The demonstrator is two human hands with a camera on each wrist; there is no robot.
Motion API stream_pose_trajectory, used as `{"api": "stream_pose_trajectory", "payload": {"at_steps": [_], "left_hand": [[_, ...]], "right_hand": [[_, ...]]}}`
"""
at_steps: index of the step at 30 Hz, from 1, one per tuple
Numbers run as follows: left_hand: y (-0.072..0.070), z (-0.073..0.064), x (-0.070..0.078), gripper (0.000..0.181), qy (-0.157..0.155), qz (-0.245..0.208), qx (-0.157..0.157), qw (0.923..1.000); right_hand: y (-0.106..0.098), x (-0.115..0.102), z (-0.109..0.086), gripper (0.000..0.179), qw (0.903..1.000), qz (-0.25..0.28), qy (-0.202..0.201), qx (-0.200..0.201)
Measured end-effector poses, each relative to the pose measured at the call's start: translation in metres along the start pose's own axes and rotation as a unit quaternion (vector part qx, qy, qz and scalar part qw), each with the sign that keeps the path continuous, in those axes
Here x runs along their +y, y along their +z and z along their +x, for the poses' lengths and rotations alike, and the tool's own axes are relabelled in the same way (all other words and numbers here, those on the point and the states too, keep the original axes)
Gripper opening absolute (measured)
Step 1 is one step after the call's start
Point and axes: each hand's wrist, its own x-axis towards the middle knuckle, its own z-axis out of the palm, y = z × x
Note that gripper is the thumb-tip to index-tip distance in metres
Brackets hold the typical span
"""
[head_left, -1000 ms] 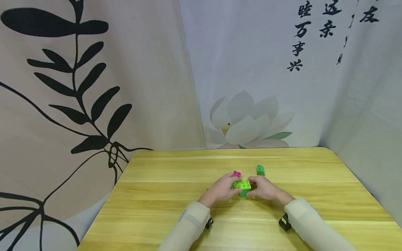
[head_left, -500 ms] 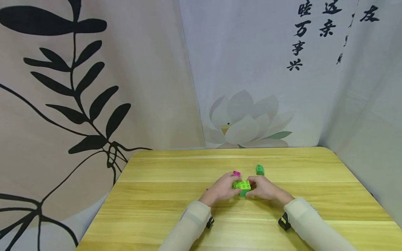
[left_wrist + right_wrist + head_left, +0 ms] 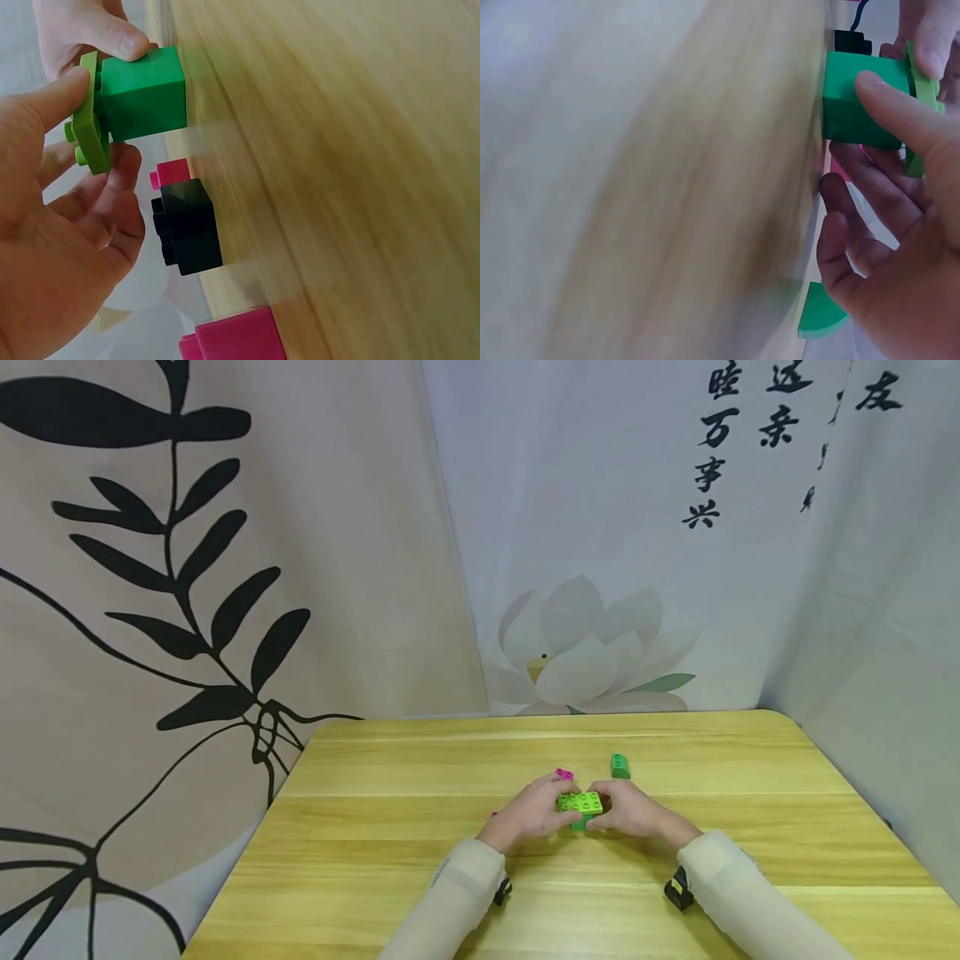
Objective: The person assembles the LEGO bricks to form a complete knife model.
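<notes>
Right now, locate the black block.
Left of centre in the left wrist view, the black block sits on the table between two pink blocks, beside the left hand.

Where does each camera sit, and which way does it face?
Head: worn on the head, facing forward and down over the table; left hand, right hand and both sleeves show.
Left wrist: worn there, facing the lime brick pinched by the left hand; part of the right hand shows.
Right wrist: worn there, facing the green brick the right hand holds; part of the left hand shows.
Wrist views share both bricks and both hands.
</notes>
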Motion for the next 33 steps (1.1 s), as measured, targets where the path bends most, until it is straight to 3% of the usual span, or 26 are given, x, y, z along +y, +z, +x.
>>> {"api": "stream_pose_trajectory", "payload": {"at_steps": [6,19,33], "left_hand": [[0.001,0.0,0.0,0.04,0.013,0.003,0.011,0.9999],[0.002,0.004,0.006,0.04,-0.012,-0.039,0.05,0.9979],[-0.001,0.004,0.013,0.037,-0.032,-0.001,0.047,0.9984]], "right_hand": [[0.001,0.0,0.0,0.025,1.0,-0.001,0.002,0.001],[0.0,0.003,0.001,0.026,1.0,-0.008,-0.005,0.003],[0.001,0.004,0.002,0.026,0.9999,-0.005,-0.01,0.001]]}}
